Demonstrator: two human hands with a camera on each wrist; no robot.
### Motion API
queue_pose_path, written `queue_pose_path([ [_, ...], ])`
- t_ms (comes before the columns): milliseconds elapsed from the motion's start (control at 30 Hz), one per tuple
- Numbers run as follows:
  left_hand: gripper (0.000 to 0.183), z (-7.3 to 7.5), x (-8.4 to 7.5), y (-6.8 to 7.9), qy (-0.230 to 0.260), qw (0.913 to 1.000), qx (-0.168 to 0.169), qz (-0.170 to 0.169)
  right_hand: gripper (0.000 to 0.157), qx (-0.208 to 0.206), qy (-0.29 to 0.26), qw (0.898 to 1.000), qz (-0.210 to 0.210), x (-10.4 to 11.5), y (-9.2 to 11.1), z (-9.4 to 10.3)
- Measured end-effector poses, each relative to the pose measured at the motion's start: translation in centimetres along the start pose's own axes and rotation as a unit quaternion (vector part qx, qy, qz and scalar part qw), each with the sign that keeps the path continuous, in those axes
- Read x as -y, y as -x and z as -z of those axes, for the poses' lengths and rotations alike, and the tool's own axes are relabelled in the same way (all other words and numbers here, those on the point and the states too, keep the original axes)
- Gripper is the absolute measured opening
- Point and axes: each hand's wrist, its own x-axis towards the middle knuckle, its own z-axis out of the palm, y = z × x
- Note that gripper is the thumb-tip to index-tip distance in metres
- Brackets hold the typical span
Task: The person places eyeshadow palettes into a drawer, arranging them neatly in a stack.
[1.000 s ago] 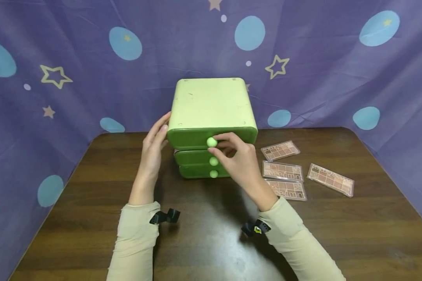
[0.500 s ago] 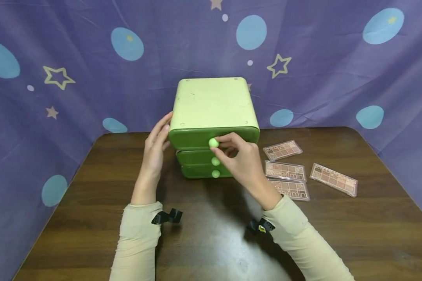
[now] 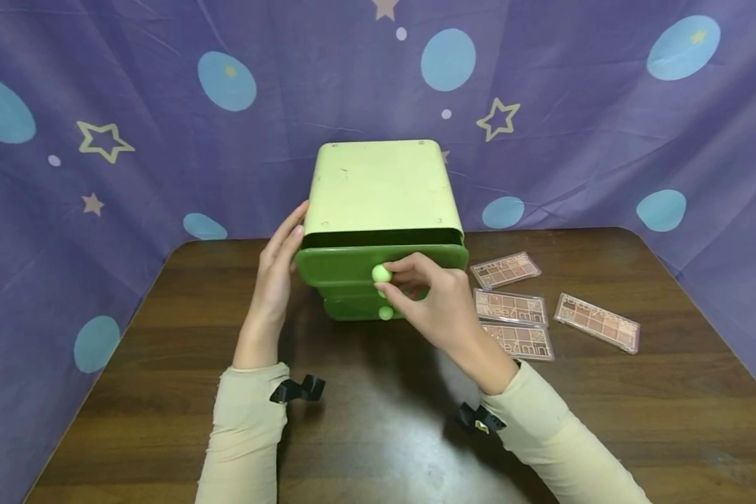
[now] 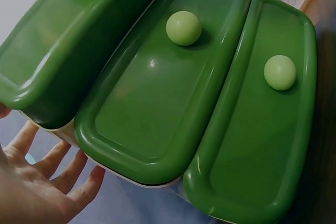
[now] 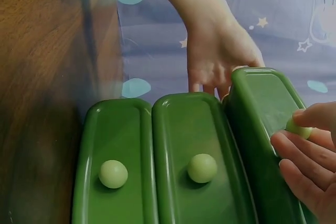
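A small chest of drawers (image 3: 384, 185) with a pale green body and three dark green drawers stands on the table. Its top drawer (image 3: 334, 267) is pulled partway out, leaving a dark gap under the body's top edge. My right hand (image 3: 437, 297) pinches that drawer's round light green knob (image 3: 381, 274) between thumb and fingers. On the chest's left side rests my left hand (image 3: 276, 269), its fingers extended in the left wrist view. The middle drawer (image 4: 163, 82) and bottom drawer (image 4: 257, 124) sit closed, each with a round knob. What lies inside the top drawer is hidden.
Several clear-cased eyeshadow palettes lie right of the chest: one at the back (image 3: 506, 270), two close together (image 3: 510, 308), and one farther right (image 3: 597, 323). Behind the wooden table (image 3: 365, 434) hangs a purple curtain (image 3: 353, 70) with stars and blue ovals.
The top drawer was closed in both earlier frames and now juts out toward me. My right hand has moved toward me with its knob. My left hand stays at the chest's side.
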Motion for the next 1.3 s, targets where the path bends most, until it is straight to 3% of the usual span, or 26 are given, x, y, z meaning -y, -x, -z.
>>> queue_pose_path([
  [567,0.047,-0.3,0.1,0.0,0.056,0.9984,0.003,0.003,0.026,0.025,-0.003,0.998,0.055,2.1,1.2,1.5],
  [900,0.048,-0.3,-0.4,0.2,0.043,0.9988,-0.008,0.02,0.029,0.028,0.004,0.997,0.075,2.9,2.3,1.8],
  [1300,0.047,-0.3,-0.3,0.1,0.017,0.9998,-0.011,0.006,0.032,0.023,0.004,0.996,0.09,2.9,3.2,1.7],
])
